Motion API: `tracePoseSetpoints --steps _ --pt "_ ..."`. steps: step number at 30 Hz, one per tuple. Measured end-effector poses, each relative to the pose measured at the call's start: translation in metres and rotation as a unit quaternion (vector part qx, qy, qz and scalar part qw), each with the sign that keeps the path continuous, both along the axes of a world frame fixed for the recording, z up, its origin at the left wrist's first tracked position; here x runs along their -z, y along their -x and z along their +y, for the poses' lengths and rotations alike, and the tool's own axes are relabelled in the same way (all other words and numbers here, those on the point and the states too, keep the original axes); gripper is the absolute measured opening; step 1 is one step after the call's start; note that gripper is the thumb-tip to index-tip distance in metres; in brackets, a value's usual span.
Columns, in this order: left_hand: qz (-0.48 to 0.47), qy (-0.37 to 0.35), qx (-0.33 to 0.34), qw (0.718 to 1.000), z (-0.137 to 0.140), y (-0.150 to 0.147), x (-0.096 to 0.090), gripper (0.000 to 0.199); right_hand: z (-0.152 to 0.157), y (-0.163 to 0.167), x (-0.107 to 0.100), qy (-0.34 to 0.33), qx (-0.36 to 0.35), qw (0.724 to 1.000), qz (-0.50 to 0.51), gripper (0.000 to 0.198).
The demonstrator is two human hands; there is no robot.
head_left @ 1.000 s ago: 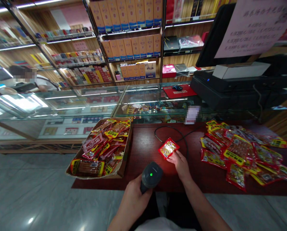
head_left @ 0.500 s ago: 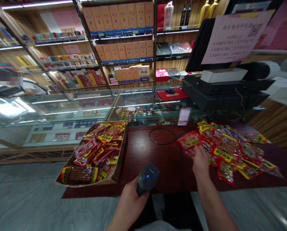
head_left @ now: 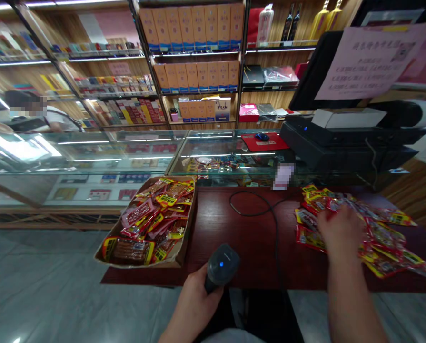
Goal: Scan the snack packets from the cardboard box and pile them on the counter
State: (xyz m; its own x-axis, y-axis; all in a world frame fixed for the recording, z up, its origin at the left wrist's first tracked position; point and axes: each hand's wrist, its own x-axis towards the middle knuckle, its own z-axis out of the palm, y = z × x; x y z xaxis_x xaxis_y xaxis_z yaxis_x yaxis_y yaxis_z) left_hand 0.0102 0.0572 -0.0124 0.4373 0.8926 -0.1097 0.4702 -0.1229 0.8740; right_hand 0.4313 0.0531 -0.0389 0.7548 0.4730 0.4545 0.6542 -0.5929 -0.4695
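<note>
My left hand is wrapped round the handle of a dark barcode scanner with a lit blue dot, above the table's front edge. Over on the right, my right hand lies over a pile of shiny red and yellow snack packets. Motion smears that hand and its fingertips are hidden, so whether it grips a packet is unclear. Left of the scanner, a cardboard box holds several similar packets, some showing brown sticks through clear film.
A black cable loops across the dark red table. Behind stand a glass display case, a red mouse pad with a mouse, and a monitor on a dark base. Another person is at far left, before stocked shelves.
My right hand has moved right, from holding up a red packet beside the pile to lying over the pile. The view has shifted slightly left. My left hand still holds the scanner.
</note>
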Motion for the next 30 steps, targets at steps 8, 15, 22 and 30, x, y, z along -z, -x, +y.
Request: tracePoseSetpoints --steps 8,15,22,30 --pt "-0.038 0.008 0.008 0.999 -0.009 0.019 -0.025 0.035 0.153 0.262 -0.044 0.142 -0.588 0.796 -0.019 0.035" --pt "-0.049 -0.004 -0.049 0.998 -0.015 0.036 -0.028 0.045 0.194 0.353 -0.041 0.2 -0.547 0.811 -0.057 0.042" --pt "-0.056 -0.01 -0.045 0.997 -0.017 0.031 -0.027 0.046 0.205 0.347 -0.032 0.228 -0.527 0.818 -0.041 0.04" --pt "-0.066 -0.016 -0.026 0.997 -0.025 0.022 -0.032 0.045 0.202 0.351 -0.036 0.221 -0.529 0.819 -0.029 0.029"
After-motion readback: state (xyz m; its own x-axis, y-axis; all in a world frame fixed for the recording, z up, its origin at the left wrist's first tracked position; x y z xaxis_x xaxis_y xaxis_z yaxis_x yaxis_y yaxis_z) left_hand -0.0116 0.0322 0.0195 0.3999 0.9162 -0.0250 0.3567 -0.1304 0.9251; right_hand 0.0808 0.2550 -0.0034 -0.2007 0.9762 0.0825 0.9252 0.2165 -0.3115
